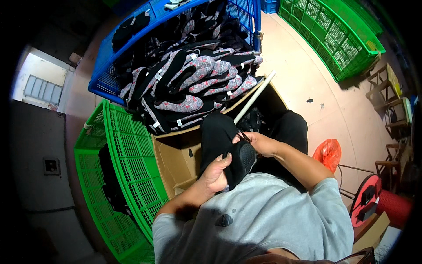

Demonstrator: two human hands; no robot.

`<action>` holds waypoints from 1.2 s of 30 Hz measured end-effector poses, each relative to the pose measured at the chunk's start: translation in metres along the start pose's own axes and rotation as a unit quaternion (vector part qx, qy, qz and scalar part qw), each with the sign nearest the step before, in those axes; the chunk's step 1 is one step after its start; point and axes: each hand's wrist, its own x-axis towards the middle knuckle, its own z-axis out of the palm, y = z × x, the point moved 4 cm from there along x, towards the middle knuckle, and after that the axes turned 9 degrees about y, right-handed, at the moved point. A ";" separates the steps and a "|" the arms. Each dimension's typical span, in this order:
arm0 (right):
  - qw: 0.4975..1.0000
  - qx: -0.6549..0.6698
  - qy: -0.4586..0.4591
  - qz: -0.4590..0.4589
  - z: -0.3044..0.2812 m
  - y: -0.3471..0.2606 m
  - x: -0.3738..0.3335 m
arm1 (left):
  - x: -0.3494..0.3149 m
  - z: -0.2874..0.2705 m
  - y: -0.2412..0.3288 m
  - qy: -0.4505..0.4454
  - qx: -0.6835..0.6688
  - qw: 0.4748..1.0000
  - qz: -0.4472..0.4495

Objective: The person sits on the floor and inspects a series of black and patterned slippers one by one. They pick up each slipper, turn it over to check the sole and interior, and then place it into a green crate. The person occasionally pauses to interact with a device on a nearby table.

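With the black shoe taken as the dial's centre, a pale opening with a barred panel (44, 90) is seen between 9 and 10 o'clock. At 9 o'clock a green lattice crate (132, 176) is placed, with dark items partly hidden behind its wall. Toward 10 o'clock a blue crate (105, 79) is set, and it is heaped with a pile of patterned shoes (193, 83), black with grey-and-red prints, by which the stretch around 11 o'clock is filled. Nearer, at 9 o'clock, the inner wall of an open cardboard box (169, 152) is shown.

The black shoe (244, 165) is held over the lap, against black trousers (215, 132), with its ridged dark sole turned partly upward. It is gripped by the left hand (215, 174) from about 8 o'clock, the thumb being laid on its side. Its upper end is pinched by the right hand (259, 143) at 1 o'clock; those fingertips are partly hidden.

A pale tube (259, 94) is leaned across the box's edge at 12 o'clock. Another green crate (323, 44) is stood at 1 o'clock, wooden stools (387, 86) are ranged near 2, and a red plastic bag (328, 154) is seen at 3. Between 3 and 4 a red drum (393, 207) is placed.
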 end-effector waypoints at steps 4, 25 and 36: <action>0.997 0.050 0.050 -0.036 -0.008 0.026 0.016 | 0.015 -0.011 -0.008 -0.004 -0.117 0.993 -0.028; 0.948 0.099 0.298 -0.058 -0.029 0.080 0.007 | 0.069 -0.036 0.020 0.108 0.086 0.937 0.321; 0.963 -0.017 0.234 -0.136 -0.033 0.099 0.018 | 0.071 -0.049 0.019 0.098 0.096 0.937 0.320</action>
